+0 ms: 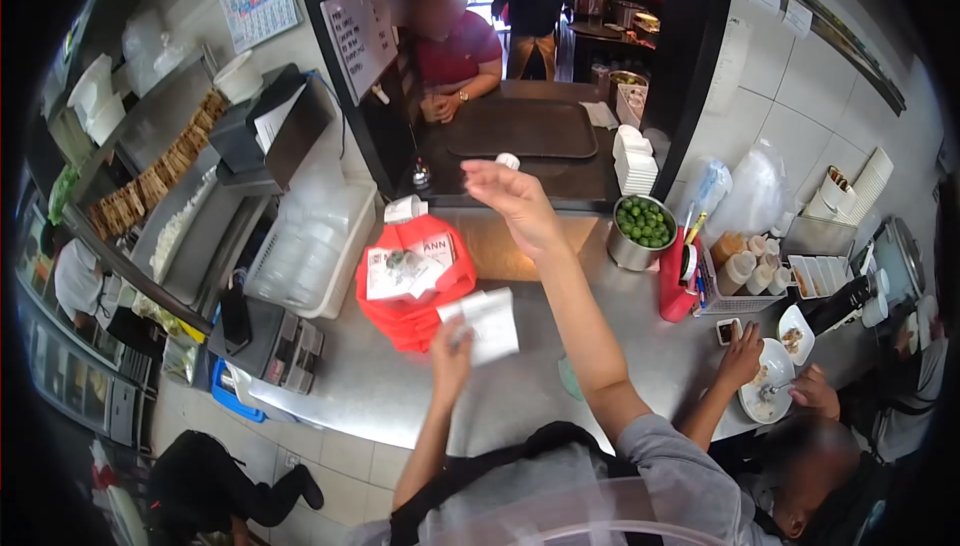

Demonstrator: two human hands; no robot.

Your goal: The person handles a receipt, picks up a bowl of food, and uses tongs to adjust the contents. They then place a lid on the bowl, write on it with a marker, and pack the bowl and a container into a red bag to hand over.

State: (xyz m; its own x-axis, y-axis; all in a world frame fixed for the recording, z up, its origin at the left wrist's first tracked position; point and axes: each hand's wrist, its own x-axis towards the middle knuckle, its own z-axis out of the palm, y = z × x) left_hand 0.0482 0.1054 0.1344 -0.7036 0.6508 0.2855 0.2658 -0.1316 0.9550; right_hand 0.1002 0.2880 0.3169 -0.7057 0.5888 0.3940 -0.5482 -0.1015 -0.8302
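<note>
My left hand (452, 344) is closed on white papers (487, 327), held over the steel counter beside a red plastic bag (385, 321). Printed cards and a small clear packet lie on top of the bag, and a curled white slip stands at its back edge. My right hand (510, 208) is raised in front of the serving window, its fingers stretched out and holding nothing. Beyond it, a dark tray (522, 130) rests on the window ledge, with a small white object partly hidden behind my fingers.
A person (455, 51) leans at the window. At right a co-worker's hands reach a white bowl (765, 386). A metal pot of green limes (643, 231), a red holder (679, 286) and a sauce bottle basket stand nearby. A white bin (320, 261) of plastic containers sits left.
</note>
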